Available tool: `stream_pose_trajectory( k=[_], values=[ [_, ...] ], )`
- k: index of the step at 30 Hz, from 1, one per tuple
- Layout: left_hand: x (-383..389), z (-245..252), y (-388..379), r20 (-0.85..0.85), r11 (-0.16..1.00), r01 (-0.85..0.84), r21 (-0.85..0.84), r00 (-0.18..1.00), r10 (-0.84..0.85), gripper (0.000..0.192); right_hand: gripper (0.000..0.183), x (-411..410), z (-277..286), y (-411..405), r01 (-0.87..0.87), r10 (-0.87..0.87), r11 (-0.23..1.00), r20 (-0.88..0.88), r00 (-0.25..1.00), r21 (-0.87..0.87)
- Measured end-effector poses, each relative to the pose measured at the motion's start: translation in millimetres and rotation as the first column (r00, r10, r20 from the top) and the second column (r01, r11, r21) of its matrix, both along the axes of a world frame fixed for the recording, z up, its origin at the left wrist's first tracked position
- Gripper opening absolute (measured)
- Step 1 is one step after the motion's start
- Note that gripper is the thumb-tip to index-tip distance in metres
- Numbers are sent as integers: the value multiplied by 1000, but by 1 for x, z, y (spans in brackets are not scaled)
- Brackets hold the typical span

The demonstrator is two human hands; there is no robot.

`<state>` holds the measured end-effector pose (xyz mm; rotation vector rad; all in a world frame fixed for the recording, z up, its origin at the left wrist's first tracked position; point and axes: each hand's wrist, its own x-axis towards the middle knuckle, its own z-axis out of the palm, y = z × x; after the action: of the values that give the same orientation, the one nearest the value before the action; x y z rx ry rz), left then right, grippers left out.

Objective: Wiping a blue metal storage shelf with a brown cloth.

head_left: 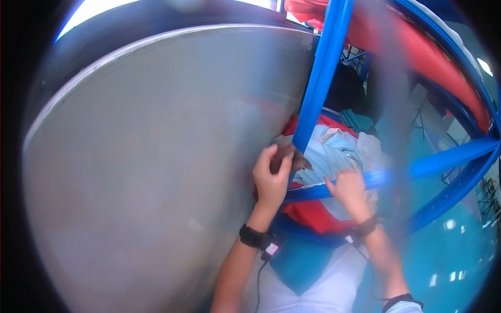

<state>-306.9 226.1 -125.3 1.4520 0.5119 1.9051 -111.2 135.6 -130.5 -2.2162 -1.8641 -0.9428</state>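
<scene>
My left hand (pixel 271 178) holds a crumpled brown cloth (pixel 282 156) between thumb and fingers. It is right beside a blue metal upright post (pixel 319 78), at the edge of a large grey panel (pixel 156 156). My right hand (pixel 347 189) lies over a blue metal crossbar (pixel 313 192), thumb pointing left; blur hides whether its fingers grip the bar. Behind the bar is a heap of light blue fabric (pixel 325 150), with red fabric (pixel 313 215) hanging below. Both wrists wear black straps, and a small device sits on the left one (pixel 252 236).
More blue beams (pixel 454 156) run off to the right. A red fabric bundle (pixel 426 51) lies on the upper shelf. Teal cloth (pixel 356 120) sits behind the heap. A blurred grey vertical shape (pixel 393 117) crosses the right side. The floor (pixel 442 250) is glossy teal.
</scene>
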Motion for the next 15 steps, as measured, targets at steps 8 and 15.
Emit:
stream_pose_trajectory(
  k=[8, 15],
  values=[
    [9, 97, 16, 122, 982, 184, -51, 977, -176, 19, 39, -5, -9, 4, 13, -10, 997, -31, 999, 78],
    [20, 74, 29, 111, 974, 222, -51, 970, -216, 19, 36, -3, -12, 4, -11, 15, 990, -30, 999, 138]
  ],
)
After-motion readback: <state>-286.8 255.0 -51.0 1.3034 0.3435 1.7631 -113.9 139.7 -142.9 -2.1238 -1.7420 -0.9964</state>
